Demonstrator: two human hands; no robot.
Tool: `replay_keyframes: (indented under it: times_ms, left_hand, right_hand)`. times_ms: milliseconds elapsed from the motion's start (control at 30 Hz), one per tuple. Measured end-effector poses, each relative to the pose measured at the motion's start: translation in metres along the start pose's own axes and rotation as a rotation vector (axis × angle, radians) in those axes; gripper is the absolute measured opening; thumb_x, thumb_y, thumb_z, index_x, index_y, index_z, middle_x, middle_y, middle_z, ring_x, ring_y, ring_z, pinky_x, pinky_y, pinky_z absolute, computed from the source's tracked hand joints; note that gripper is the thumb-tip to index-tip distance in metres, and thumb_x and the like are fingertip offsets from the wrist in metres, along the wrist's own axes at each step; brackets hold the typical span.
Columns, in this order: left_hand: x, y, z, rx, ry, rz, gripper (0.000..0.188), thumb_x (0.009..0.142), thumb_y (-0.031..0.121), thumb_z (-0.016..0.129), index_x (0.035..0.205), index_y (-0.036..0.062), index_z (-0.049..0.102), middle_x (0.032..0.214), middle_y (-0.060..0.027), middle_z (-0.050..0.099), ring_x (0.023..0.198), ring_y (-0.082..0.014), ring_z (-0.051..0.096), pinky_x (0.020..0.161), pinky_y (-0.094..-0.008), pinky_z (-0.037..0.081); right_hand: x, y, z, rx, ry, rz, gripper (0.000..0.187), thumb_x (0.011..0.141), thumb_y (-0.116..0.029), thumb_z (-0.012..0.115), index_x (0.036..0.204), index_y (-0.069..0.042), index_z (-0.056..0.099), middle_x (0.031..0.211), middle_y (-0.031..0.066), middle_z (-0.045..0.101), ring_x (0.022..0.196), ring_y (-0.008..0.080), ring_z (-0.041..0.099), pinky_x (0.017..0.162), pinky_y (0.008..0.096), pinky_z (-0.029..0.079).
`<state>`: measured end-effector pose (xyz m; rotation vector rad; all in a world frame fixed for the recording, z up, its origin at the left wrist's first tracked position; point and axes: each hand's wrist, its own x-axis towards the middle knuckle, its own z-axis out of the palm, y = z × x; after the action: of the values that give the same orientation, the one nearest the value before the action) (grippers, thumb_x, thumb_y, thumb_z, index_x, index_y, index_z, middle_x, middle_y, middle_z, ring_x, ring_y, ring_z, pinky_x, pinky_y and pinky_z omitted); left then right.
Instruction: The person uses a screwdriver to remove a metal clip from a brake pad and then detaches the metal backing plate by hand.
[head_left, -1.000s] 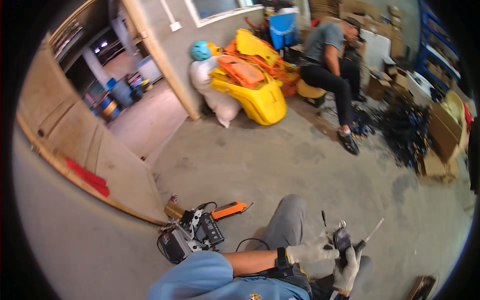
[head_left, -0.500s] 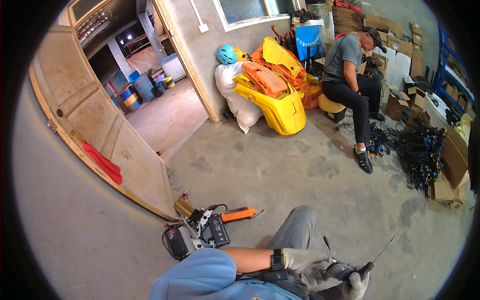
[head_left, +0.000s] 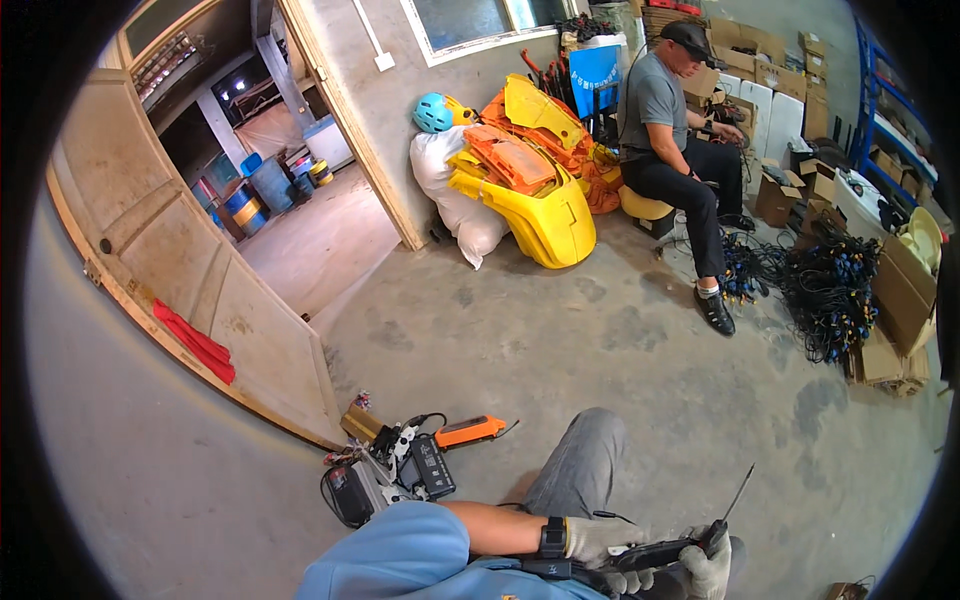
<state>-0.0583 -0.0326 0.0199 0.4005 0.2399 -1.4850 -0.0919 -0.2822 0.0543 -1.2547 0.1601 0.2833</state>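
Observation:
Both my hands wear pale work gloves and are low in the view, over my lap. My left hand, below a black wristband, is closed round a black elongated device, whose exact kind I cannot make out. A thin black cable rises beside that hand. My right hand is closed on the dark handle of a screwdriver, its shaft pointing up and right. The right fingers also touch the device's right end. My grey-trousered knee is just beyond the hands.
Left of my knee on the floor are an orange tool, a black box-shaped unit and metal parts. A seated person is near tangled black cables and cardboard boxes. Yellow plastic panels lean by the open door.
The black device has turned from a rounded, tilted look to lying lengthwise between my hands. The screwdriver has swung more upright. The seated person has raised a hand; my view has shifted slightly.

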Motion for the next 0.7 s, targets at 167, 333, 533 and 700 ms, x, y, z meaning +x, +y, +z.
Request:
replay_keyframes:
  times_ms: [167, 333, 533, 700]
  left_hand:
    - [0.002, -0.002, 0.004, 0.123, 0.058, 0.056, 0.052, 0.114, 0.049, 0.049, 0.118, 0.0004, 0.066, 0.093, -0.0174, 0.077, 0.067, -0.0257, 0.077, 0.057, -0.0439, 0.068]
    - [0.001, 0.001, 0.011, 0.186, 0.21, 0.068, 0.043, 0.114, 0.045, 0.051, 0.115, 0.0053, 0.067, 0.085, -0.0103, 0.073, 0.059, -0.0189, 0.071, 0.055, -0.0433, 0.067]
    - [0.003, -0.007, 0.005, 0.286, 0.213, 0.142, 0.043, 0.115, 0.045, 0.049, 0.118, 0.0067, 0.068, 0.084, -0.0075, 0.072, 0.057, -0.0158, 0.067, 0.049, -0.0346, 0.06]
    - [0.001, -0.005, 0.002, 0.371, 0.184, 0.116, 0.041, 0.115, 0.039, 0.046, 0.127, 0.0065, 0.067, 0.081, -0.0025, 0.068, 0.058, -0.0118, 0.063, 0.047, -0.0279, 0.052]
  right_hand:
    - [-0.001, -0.004, 0.003, 0.103, -0.054, 0.04, 0.039, 0.09, -0.006, 0.084, 0.122, -0.006, 0.062, 0.109, 0.004, 0.065, 0.093, 0.016, 0.064, 0.081, 0.0319, 0.056]
    - [-0.002, -0.011, 0.009, 0.002, -0.041, 0.055, 0.038, 0.091, -0.003, 0.08, 0.124, -0.003, 0.063, 0.111, 0.0067, 0.069, 0.097, 0.0179, 0.067, 0.086, 0.0341, 0.058]
    - [-0.003, -0.014, 0.012, -0.057, -0.031, 0.059, 0.037, 0.091, -0.002, 0.079, 0.125, -0.002, 0.063, 0.113, 0.0067, 0.069, 0.099, 0.0178, 0.066, 0.089, 0.0331, 0.056]
    - [-0.002, -0.01, 0.013, -0.073, -0.036, 0.035, 0.037, 0.092, -0.001, 0.078, 0.125, -0.002, 0.063, 0.113, 0.0063, 0.069, 0.1, 0.0168, 0.066, 0.089, 0.0318, 0.055]
